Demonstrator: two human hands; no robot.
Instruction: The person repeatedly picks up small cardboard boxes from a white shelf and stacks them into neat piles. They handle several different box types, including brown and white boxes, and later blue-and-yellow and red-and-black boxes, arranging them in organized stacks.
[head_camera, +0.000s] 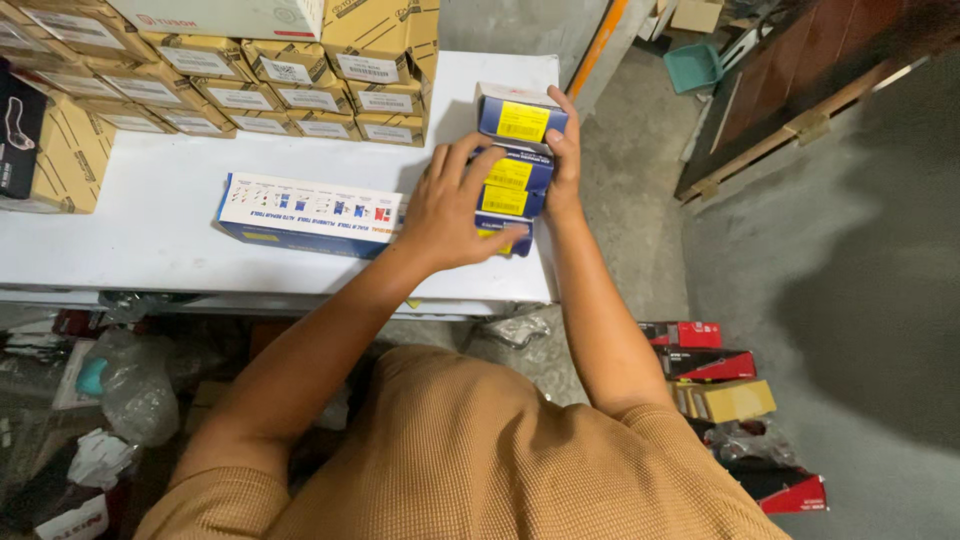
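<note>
Both hands clamp a stack of small blue boxes at the table's right edge: left hand on the front, right hand behind. Light, stiff cardboard, prob. slick; squeeze opp. sides.
</note>
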